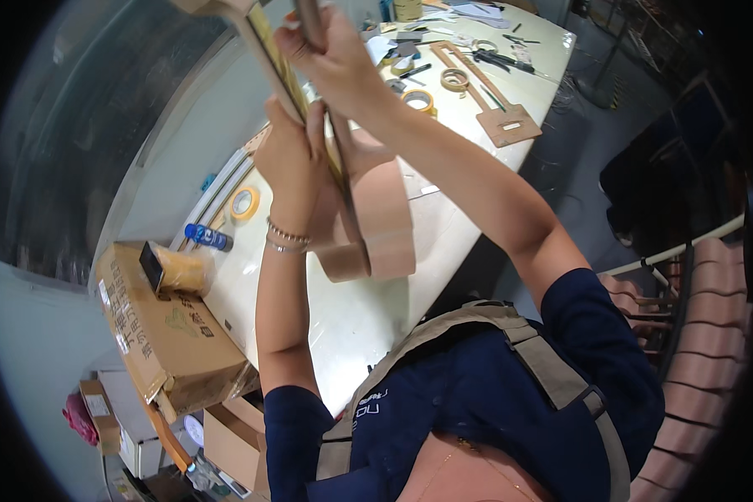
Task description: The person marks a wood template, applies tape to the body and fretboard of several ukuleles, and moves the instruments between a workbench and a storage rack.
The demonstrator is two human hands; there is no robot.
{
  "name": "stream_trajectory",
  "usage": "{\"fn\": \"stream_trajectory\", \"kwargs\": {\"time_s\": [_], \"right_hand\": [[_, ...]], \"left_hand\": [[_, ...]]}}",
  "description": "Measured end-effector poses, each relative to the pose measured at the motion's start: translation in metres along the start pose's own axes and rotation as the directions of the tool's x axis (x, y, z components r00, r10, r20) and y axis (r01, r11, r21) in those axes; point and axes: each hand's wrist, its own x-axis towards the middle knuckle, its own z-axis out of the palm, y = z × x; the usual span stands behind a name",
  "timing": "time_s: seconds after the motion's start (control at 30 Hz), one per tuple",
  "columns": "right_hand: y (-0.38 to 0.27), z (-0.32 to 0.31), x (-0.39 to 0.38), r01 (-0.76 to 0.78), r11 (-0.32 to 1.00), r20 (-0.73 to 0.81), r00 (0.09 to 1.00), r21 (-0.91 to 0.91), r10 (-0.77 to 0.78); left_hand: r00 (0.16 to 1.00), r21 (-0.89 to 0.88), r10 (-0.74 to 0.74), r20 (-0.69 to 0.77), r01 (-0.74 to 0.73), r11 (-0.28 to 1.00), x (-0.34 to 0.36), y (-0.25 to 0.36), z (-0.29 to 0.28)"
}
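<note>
A long pinkish-tan piece with a broad rounded lower end is held up over the white table. A yellow strip runs along its narrow upper part, and I cannot make out its exact kind. My left hand is closed round the narrow part at mid-length, thumb on one side and fingers on the other. Higher up, my right hand has its fingers closed on a narrow brownish bar of the same piece, close to the top edge of the view. The piece's upper end is cut off by the picture's edge.
The white table bears tape rolls, a blue bottle, a flat tan template and black tools. A cardboard box stands at left. Ribbed pinkish pieces are stacked at right. A person's dark-clad legs show beyond.
</note>
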Motion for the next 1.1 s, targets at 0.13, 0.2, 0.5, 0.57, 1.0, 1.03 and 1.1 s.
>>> {"fn": "stream_trajectory", "kwargs": {"time_s": [0.13,0.2,0.5,0.57,1.0,1.03,1.1], "right_hand": [[-0.003,-0.001,-0.035,-0.366,0.917,0.109,0.929,0.157,0.352],[0.004,-0.019,-0.07,-0.332,0.942,-0.039,0.942,0.058,0.334],[-0.153,-0.172,-0.145,-0.24,0.962,-0.381,0.884,0.13,0.272],[-0.215,-0.22,-0.176,-0.195,0.975,-0.601,0.769,0.107,0.22],[-0.65,-0.237,-0.4,-0.883,0.175,-0.665,0.184,-0.435,-0.724],[-0.675,-0.236,-0.409,-0.892,0.136,-0.647,0.199,-0.43,-0.736],[-0.714,-0.235,-0.421,-0.906,0.085,-0.612,0.209,-0.415,-0.763]], "left_hand": [[0.948,-0.363,0.256,0.191,-0.174,0.916,-0.022,0.013,-0.015],[0.874,-0.45,0.371,0.314,-0.207,0.869,-0.037,0.002,0.001],[0.816,-0.739,0.522,0.249,-0.188,0.647,0.019,-0.026,0.043],[0.752,-0.871,0.623,0.215,-0.14,0.471,0.015,0.007,0.09],[0.403,-0.975,0.901,0.159,-0.078,0.207,-0.172,0.241,0.034],[0.364,-0.984,0.92,0.144,-0.05,0.174,-0.187,0.263,0.026],[0.305,-0.989,0.941,0.144,0.002,0.151,-0.224,0.309,0.015]]}}
